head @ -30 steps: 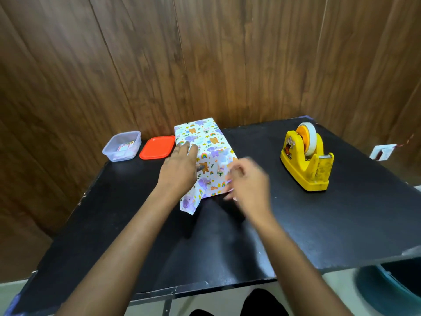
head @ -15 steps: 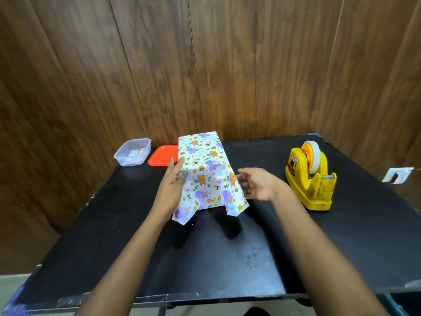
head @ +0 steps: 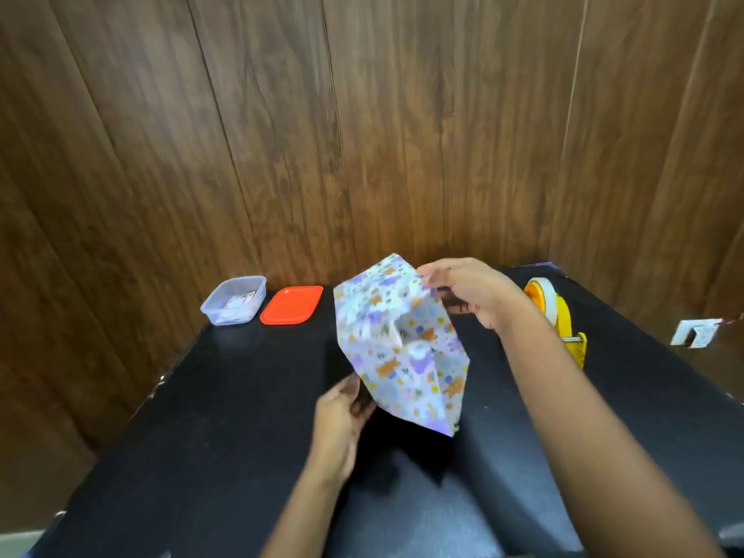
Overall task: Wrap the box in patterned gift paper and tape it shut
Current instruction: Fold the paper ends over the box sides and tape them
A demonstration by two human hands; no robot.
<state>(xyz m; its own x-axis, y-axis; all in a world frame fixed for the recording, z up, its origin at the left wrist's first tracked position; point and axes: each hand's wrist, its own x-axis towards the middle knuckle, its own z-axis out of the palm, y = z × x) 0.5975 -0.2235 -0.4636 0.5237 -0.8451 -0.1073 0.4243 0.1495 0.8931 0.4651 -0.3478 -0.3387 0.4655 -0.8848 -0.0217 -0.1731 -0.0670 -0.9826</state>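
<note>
Head view: the right hand (head: 471, 294) pinches the paper (head: 402, 348) at its top far corner between thumb and curled fingers. The left hand (head: 342, 416) grips its lower near edge from beneath. Between the two grips the paper hangs tilted above the table (head: 241, 396), and the box cannot be seen; the dispenser (head: 563, 320) stands just behind the right wrist.

Dark wood-panelled walls (head: 282, 134) behind a glossy black table (head: 225, 416).

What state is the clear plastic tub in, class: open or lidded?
Open: the clear tub has no lid on it; a red lid lies beside it.
</note>
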